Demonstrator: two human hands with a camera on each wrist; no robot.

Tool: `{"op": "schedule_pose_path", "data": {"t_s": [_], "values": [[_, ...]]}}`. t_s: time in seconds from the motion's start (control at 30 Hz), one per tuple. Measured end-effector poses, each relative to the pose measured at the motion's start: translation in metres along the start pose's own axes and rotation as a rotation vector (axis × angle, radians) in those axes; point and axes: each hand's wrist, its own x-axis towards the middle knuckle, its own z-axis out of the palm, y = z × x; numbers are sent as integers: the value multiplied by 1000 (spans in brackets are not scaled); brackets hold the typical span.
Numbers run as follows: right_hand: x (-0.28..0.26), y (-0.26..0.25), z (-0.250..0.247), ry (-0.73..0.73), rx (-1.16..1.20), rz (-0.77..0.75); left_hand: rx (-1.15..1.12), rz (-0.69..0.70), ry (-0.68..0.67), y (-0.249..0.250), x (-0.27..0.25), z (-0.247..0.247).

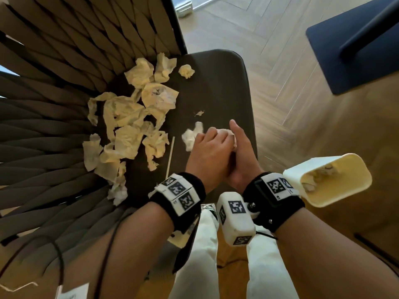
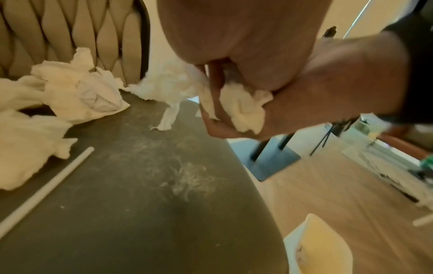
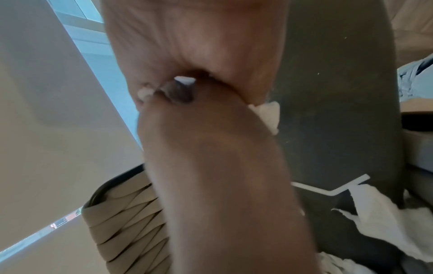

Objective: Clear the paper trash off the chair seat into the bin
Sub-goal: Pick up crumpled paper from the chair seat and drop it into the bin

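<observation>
Both hands meet over the right front of the dark chair seat [image 1: 216, 93]. My left hand [image 1: 212, 135] and right hand [image 1: 234, 134] cup a wad of white crumpled paper [image 1: 191, 137] between them. In the left wrist view the fingers of both hands curl round that paper wad [image 2: 243, 111]. A big pile of crumpled paper [image 1: 129, 117] covers the seat's left side. A small paper ball [image 1: 186, 71] and a tiny scrap [image 1: 199, 113] lie apart from it. The cream bin [image 1: 336, 190] is tilted beside my right wrist, with paper inside; what supports it is hidden.
A thin white straw [image 1: 170, 156] lies on the seat near my left wrist. The woven beige chair back [image 1: 54, 83] rises on the left. A dark blue table base [image 1: 356, 50] stands on the wooden floor at the far right. Black cables [image 1: 60, 266] hang at the lower left.
</observation>
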Motion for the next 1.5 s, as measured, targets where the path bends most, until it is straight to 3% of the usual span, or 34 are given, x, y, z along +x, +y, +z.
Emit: {"op": "schedule_pose_path", "data": {"t_s": [0.1, 0.2, 0.27, 0.37, 0.43, 0.5, 0.63, 0.73, 0.83, 0.97, 1.13, 1.27, 1.33, 1.4, 1.5], "values": [[4, -3, -8, 49, -28, -56, -64, -3, 25, 9, 4, 0], [10, -12, -16, 152, 18, -58, -481, -48, -2, 3, -6, -8], [13, -19, -20, 217, 15, -43, -621, -115, 48, -15, -17, -16], [12, -26, -27, 247, -128, -73, -398, -461, 152, -76, -22, -13], [11, -28, -31, 243, -208, -81, -279, -728, 2, -115, -17, 1], [12, -26, -36, 245, -245, -60, -229, -791, -137, -140, -10, 22], [15, -19, -46, 228, -308, -8, -157, -736, -60, -163, 5, 54], [17, -13, -47, 227, -337, 4, -235, -709, 26, -164, 3, 50], [14, -10, -40, 250, -334, -14, -297, -680, 151, -141, -10, 19], [3, -11, -43, 282, -351, -49, -422, -407, 304, -72, -36, -43], [-31, -23, -71, 328, -293, -81, -719, -84, 134, 35, -41, -85], [-68, -40, -114, 372, -150, -192, -808, 205, -57, 113, -19, -66], [-87, -54, -156, 486, -74, -232, -820, 314, -167, 154, 0, -43], [-99, -66, -206, 608, 12, -258, -814, 323, -282, 188, 22, -10], [-104, -80, -288, 814, 72, -277, -725, 227, -429, 235, 61, 51]]}}
